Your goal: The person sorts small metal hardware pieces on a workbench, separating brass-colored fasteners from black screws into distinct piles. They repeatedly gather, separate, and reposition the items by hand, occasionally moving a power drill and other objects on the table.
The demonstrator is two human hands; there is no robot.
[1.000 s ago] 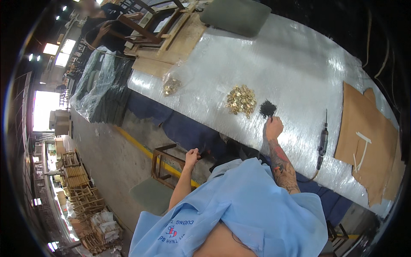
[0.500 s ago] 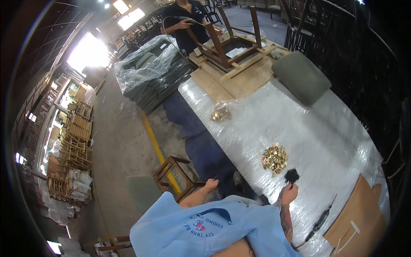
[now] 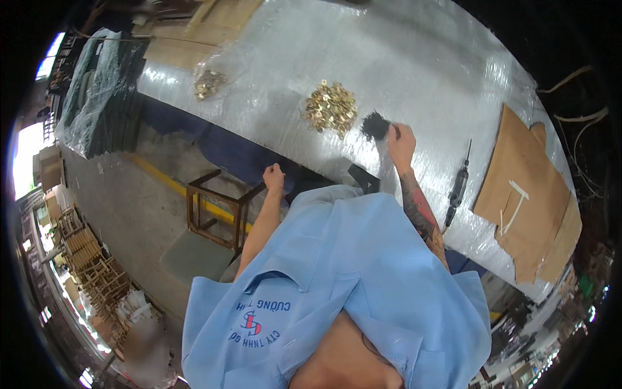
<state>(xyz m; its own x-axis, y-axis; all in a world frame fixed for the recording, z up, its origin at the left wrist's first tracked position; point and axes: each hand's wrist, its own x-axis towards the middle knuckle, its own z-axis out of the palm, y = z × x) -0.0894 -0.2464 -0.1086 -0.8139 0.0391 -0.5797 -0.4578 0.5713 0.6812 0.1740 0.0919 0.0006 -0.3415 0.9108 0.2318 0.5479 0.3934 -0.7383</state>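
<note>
My right hand (image 3: 400, 141) rests on the plastic-covered table (image 3: 414, 58), its fingertips at the edge of a small heap of black small parts (image 3: 374, 124). Whether it holds any of them is hidden. Just left of that heap lies a pile of gold-coloured metal pieces (image 3: 330, 107). My left hand (image 3: 274, 176) is closed in a fist at the table's dark near edge, with nothing visible in it. My blue shirt fills the lower middle of the view.
A clear bag of gold pieces (image 3: 208, 83) lies at the table's left end. A black powered screwdriver (image 3: 457, 189) and sheets of cardboard (image 3: 525, 194) lie to the right. Below the table stand a wooden stool frame (image 3: 217, 207), a green cushion (image 3: 193, 256) and plastic-wrapped stacks (image 3: 97, 97).
My head has swung, so the view shifts and the person at the table's far end is out of sight. Both hands stay where they were, the right one at the black heap.
</note>
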